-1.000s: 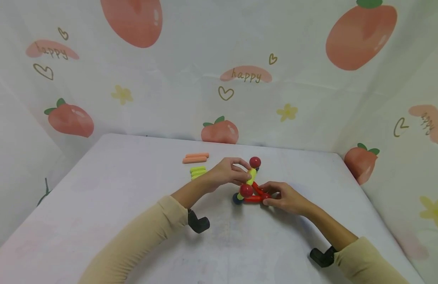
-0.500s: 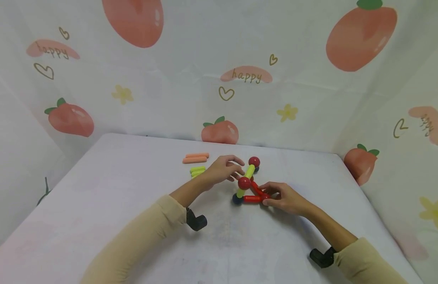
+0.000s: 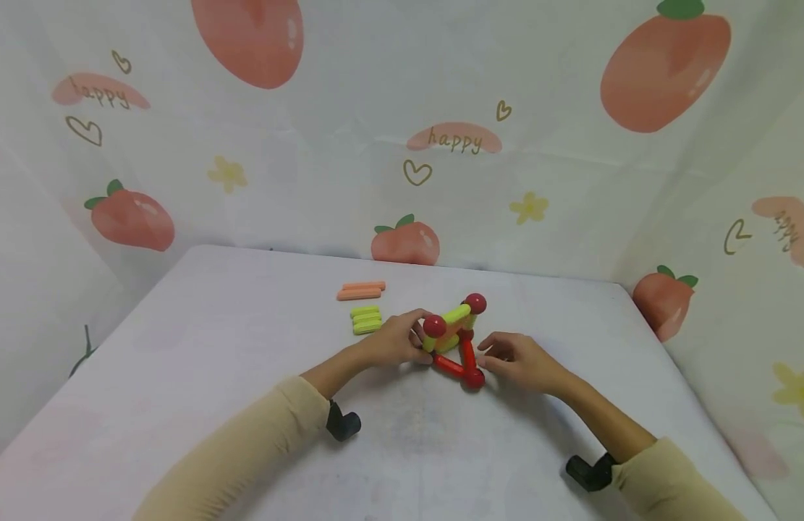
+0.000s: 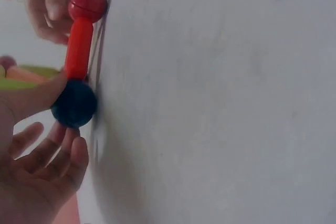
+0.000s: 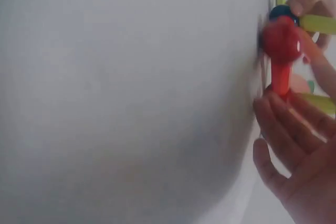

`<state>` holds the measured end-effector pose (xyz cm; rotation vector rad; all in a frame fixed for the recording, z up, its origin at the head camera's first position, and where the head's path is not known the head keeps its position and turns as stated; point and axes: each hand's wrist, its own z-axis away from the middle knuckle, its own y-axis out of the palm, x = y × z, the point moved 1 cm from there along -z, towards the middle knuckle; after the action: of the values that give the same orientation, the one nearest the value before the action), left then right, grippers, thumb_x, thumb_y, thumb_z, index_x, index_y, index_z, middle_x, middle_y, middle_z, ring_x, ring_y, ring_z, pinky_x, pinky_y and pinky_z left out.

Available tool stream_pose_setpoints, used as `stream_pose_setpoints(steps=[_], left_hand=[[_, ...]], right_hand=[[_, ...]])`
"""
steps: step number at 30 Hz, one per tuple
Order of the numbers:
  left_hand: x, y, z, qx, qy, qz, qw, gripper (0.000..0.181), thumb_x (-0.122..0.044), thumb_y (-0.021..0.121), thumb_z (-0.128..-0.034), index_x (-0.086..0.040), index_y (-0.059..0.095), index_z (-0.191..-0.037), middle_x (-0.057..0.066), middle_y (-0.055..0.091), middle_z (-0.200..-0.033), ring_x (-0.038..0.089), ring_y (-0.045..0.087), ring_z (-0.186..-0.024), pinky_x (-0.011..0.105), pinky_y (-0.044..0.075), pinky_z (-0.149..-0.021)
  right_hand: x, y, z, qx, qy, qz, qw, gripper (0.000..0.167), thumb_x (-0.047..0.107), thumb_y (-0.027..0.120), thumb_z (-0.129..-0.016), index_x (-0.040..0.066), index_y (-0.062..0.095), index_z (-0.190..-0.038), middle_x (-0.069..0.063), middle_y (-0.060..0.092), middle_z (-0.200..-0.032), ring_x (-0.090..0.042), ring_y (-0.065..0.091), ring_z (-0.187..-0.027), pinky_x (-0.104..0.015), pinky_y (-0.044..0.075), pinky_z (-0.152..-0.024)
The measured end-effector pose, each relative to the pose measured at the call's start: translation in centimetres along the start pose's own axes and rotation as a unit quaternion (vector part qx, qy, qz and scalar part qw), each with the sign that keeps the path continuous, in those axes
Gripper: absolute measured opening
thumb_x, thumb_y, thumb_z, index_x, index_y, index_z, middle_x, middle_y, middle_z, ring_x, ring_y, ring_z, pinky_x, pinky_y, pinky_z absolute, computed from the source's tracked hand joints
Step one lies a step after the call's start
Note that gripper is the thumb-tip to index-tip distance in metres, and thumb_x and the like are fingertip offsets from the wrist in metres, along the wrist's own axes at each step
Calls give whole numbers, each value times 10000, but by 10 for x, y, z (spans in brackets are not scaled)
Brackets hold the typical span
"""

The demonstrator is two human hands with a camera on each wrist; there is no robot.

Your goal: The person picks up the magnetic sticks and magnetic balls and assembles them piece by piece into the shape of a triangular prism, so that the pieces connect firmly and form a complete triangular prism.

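A frame of magnetic rods and balls (image 3: 468, 354) stands on the table between the hands. Red rods meet at a red ball (image 3: 473, 379) at its near corner. Its upright side has yellow rods (image 3: 456, 314), an orange rod (image 3: 447, 336) and red balls on top. My left hand (image 3: 396, 340) pinches the dark blue ball (image 4: 74, 104) at the left bottom corner, thumb on one side and fingertips on the other. That ball is mostly hidden in the head view. My right hand (image 3: 520, 362) is just right of the frame, fingers loosely bent, holding nothing.
Two loose orange rods (image 3: 360, 291) lie side by side behind my left hand. Several yellow rods (image 3: 365, 320) lie in a row nearer to it. A printed curtain (image 3: 323, 195) hangs along the table's back edge.
My left hand has left the upper yellow rod and taken the blue corner ball. The frame has turned, its near red ball shifting towards me. My right hand has let go of that ball.
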<state>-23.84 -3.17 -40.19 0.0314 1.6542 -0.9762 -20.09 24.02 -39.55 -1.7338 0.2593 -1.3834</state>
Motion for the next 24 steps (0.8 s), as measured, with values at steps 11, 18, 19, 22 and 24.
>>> stream_pose_setpoints(steps=[11,18,19,22,24], left_hand=[[9,-2,-14,-549,-101,455,9974,524,18,719,-874,-93,517,-1345,102,692,-1188,242,624,-1167,444,439,-1061],[13,-2,-10,-669,-178,588,9959,533,26,711,-882,-103,520,-1362,99,685,-1218,226,632,-1171,416,449,-1053],[13,-3,-9,-686,-162,627,9955,528,31,706,-884,-98,521,-1360,102,687,-1214,225,641,-1157,402,468,-1033],[15,-9,-3,-811,-71,649,9946,503,21,696,-895,-88,529,-1358,104,700,-1181,212,667,-1102,367,531,-944],[16,-17,3,-961,50,578,9937,480,7,687,-908,-70,532,-1356,113,708,-1158,208,677,-1073,361,551,-905]], right_hand=[[-11,-5,-26,-152,55,-322,9994,459,99,661,-940,-52,530,-1353,-218,620,-1287,-308,656,-1004,-384,559,-856],[-15,-3,-33,-126,173,-321,9993,335,71,643,-950,-31,605,-1267,-171,674,-1202,-258,639,-961,-353,536,-847],[-15,-3,-32,-144,187,-306,9993,333,68,645,-949,-28,608,-1266,-171,674,-1205,-262,640,-965,-369,538,-856],[-15,-3,-29,-118,190,-315,9993,341,71,652,-946,-30,606,-1268,-180,671,-1214,-285,645,-994,-415,540,-885],[-14,-3,-28,-114,202,-317,9992,349,79,657,-945,-25,604,-1273,-175,668,-1218,-289,644,-1003,-425,541,-892]])
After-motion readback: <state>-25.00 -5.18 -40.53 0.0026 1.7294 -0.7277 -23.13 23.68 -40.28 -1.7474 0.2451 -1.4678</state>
